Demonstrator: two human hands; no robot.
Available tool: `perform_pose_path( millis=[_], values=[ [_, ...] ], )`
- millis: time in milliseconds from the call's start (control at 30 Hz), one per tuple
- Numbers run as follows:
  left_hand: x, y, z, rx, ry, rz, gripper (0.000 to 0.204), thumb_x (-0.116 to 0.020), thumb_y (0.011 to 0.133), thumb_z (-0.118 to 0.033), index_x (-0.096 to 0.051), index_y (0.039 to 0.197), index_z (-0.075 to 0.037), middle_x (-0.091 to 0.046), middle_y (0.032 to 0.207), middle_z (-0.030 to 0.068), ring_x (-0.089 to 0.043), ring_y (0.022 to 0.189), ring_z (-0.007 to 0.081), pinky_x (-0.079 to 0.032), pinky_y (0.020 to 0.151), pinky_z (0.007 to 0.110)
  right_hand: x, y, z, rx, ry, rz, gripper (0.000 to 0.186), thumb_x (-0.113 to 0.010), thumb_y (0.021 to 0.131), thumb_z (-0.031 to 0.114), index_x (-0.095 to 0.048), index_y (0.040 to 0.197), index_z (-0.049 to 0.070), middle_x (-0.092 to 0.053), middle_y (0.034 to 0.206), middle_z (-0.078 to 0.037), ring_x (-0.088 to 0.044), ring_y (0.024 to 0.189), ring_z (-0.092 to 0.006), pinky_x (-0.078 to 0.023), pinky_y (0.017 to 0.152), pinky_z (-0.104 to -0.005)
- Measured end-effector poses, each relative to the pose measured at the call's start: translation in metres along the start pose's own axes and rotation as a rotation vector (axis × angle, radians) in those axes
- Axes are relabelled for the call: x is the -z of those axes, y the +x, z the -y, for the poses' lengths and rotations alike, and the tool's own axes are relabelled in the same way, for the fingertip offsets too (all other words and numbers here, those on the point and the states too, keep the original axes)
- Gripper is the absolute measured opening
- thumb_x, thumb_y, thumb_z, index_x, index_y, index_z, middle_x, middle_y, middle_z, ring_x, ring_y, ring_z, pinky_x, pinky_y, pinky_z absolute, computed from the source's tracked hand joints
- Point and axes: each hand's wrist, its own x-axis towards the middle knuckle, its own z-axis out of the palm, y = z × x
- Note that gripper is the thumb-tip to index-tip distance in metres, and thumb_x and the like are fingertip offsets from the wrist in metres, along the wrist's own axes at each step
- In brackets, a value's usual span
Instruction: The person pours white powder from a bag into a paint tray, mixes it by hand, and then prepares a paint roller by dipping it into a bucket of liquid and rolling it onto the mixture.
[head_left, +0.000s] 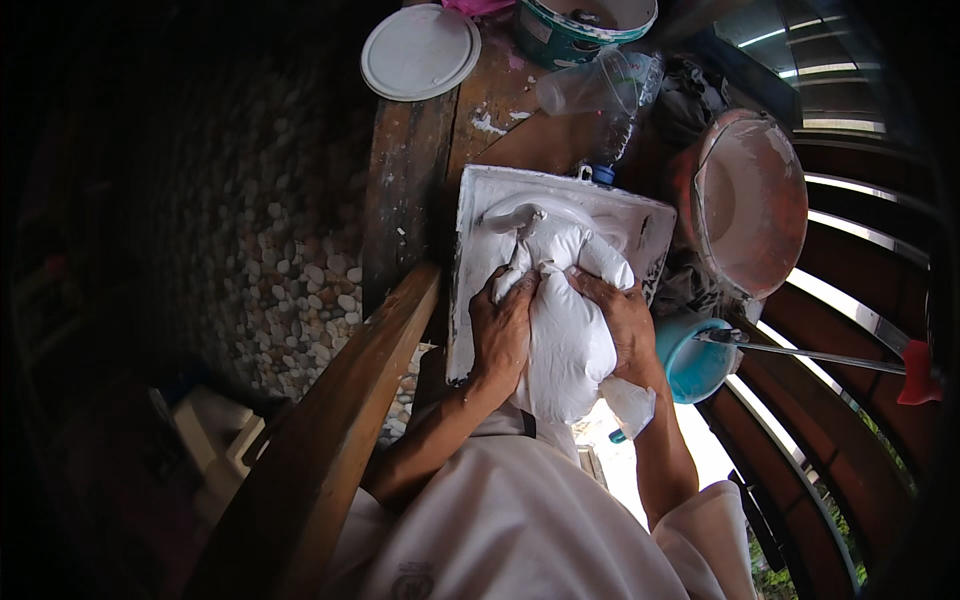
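A soft white plastic bag [568, 350], plump with its contents, sags between my hands above the near part of a shallow white-smeared tray [468, 240]. My left hand [503, 325] is closed round the bag's left side. On the opposite side, my right hand [622, 320] grips the plastic, with the thumb pointing toward the middle. Thick white paste [520, 215] lies in the tray beyond the bag's far end. The bag's mouth is hard to make out against the white paste. A loose flap of plastic [630, 405] hangs beside my right wrist.
Beyond the tray are a clear plastic cup [590, 88], a bottle with a blue cap [604, 172], a round white lid [420, 52] and a green bucket [565, 40]. An orange bucket [752, 205] and turquoise pail [695, 365] stand right. A wooden rail [330, 430] runs left.
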Motion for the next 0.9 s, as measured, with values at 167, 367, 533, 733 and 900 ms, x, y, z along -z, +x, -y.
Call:
perform_pose_path(
  millis=[167, 367, 533, 733, 900],
  values=[
    [-0.026, -0.007, -0.018, 0.248, -0.206, 0.086, 0.036, -0.059, 0.087, -0.028, -0.057, 0.104, 0.004, -0.059, 0.093, 0.0083, -0.052, 0.085, 0.0133, -0.042, 0.077, 0.028, 0.031, -0.003, 0.001, -0.003, -0.007, -0.083, 0.031, -0.069, 0.074, 0.014, -0.065, 0.101, -0.003, -0.065, 0.093, -0.010, -0.061, 0.082, -0.0166, -0.047, 0.076, -0.0269],
    [-0.052, -0.011, -0.004, 0.258, -0.155, 0.262, 0.038, -0.067, 0.082, -0.032, -0.062, 0.096, 0.003, -0.060, 0.085, 0.0052, -0.052, 0.077, 0.0099, -0.044, 0.068, 0.027, 0.058, -0.019, 0.009, -0.007, 0.095, -0.201, 0.035, -0.068, 0.072, 0.007, -0.063, 0.104, -0.005, -0.066, 0.097, -0.012, -0.063, 0.084, -0.0190, -0.049, 0.077, -0.0282],
    [-0.063, -0.017, -0.009, 0.177, -0.074, 0.296, 0.037, -0.063, 0.084, -0.030, -0.061, 0.086, 0.007, -0.061, 0.076, 0.0102, -0.053, 0.070, 0.0159, -0.044, 0.063, 0.033, 0.077, -0.024, 0.006, -0.010, 0.111, -0.268, 0.038, -0.068, 0.071, 0.007, -0.061, 0.105, -0.007, -0.066, 0.098, -0.014, -0.063, 0.086, -0.0196, -0.049, 0.079, -0.0282],
    [-0.083, -0.013, 0.051, -0.244, 0.245, 0.250, 0.041, -0.062, 0.083, -0.032, -0.059, 0.086, 0.009, -0.059, 0.073, 0.0135, -0.054, 0.070, 0.0192, -0.043, 0.064, 0.035, 0.077, -0.034, 0.015, 0.007, 0.081, -0.330, 0.039, -0.069, 0.070, 0.008, -0.061, 0.105, -0.006, -0.066, 0.096, -0.013, -0.063, 0.084, -0.0191, -0.049, 0.077, -0.0289],
    [-0.083, -0.016, 0.012, 0.056, -0.103, 0.374, 0.039, -0.064, 0.081, -0.030, -0.061, 0.091, 0.008, -0.062, 0.083, 0.0136, -0.058, 0.076, 0.0190, -0.046, 0.068, 0.033, 0.086, -0.037, 0.015, 0.026, -0.035, -0.392, 0.039, -0.070, 0.071, 0.011, -0.060, 0.105, -0.006, -0.066, 0.097, -0.012, -0.062, 0.086, -0.0182, -0.047, 0.081, -0.0284]
  ],
)
